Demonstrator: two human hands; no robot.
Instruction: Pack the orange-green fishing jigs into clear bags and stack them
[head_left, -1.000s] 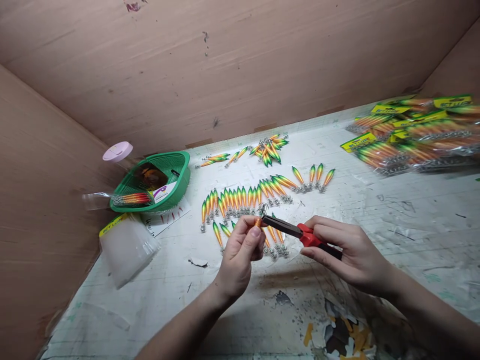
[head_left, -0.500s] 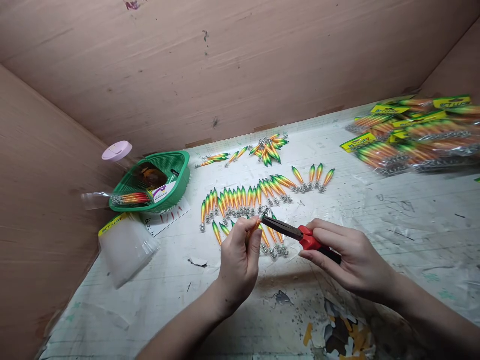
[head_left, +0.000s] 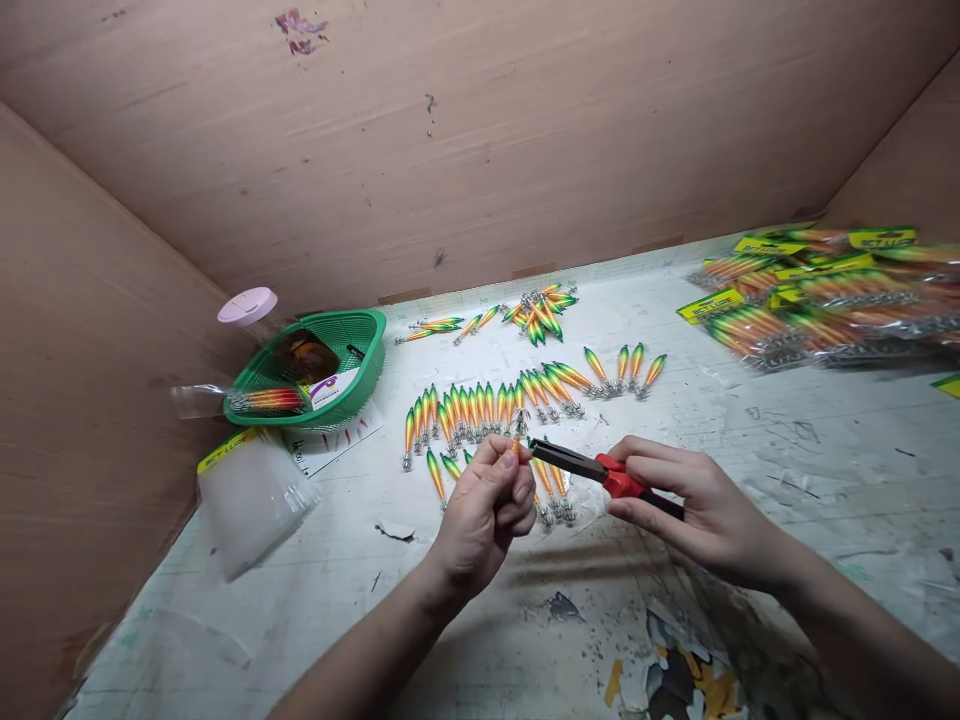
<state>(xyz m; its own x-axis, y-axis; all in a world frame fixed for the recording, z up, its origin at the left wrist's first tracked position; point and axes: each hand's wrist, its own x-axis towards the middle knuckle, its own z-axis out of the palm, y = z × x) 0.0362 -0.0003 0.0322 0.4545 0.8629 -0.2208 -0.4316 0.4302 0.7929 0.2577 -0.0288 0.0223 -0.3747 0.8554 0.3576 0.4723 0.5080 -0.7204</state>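
The left hand [head_left: 487, 510] pinches a lure [head_left: 516, 441] upright just above the tabletop [head_left: 787, 460], so that its hook end meets the pliers [head_left: 577, 462]. The right hand [head_left: 705, 505] has its grip pressed around the red handles, probably to steady the tip.

My left hand [head_left: 484, 512] up, thumb and fingertips pinched tight, back of hand toward me. My right hand [head_left: 705, 510] just beside it, fingers curled closed, forearms angling inward.
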